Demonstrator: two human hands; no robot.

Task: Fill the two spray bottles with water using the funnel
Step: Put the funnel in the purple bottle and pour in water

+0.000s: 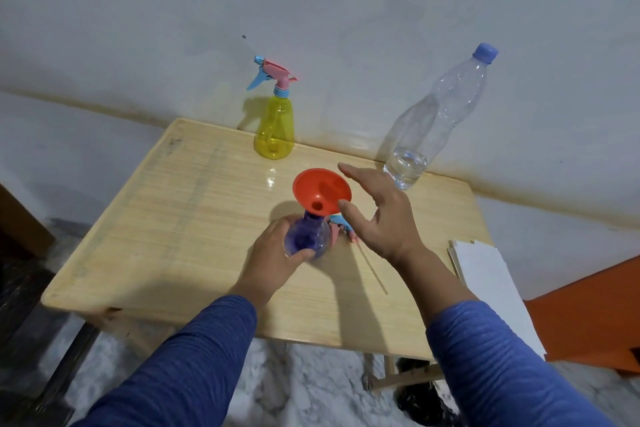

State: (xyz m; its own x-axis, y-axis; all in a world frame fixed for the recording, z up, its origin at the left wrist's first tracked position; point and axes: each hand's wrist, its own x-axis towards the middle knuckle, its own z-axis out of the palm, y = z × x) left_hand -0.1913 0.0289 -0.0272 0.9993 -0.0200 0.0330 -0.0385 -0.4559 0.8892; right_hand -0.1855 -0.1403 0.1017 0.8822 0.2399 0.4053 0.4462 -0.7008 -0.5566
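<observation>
Funnel (322, 191) sits upright in the purple bottle (307, 236) gripped by the left hand (277, 255), just left of the spread, empty right hand (379, 215).

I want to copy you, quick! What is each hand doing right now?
Left hand: holds the purple spray bottle, fingers curled round it.
Right hand: open, fingers spread beside the orange funnel, holding nothing.

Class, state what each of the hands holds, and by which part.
Left hand grips the purple spray bottle round its body. Right hand is open beside the funnel, holding nothing.
</observation>
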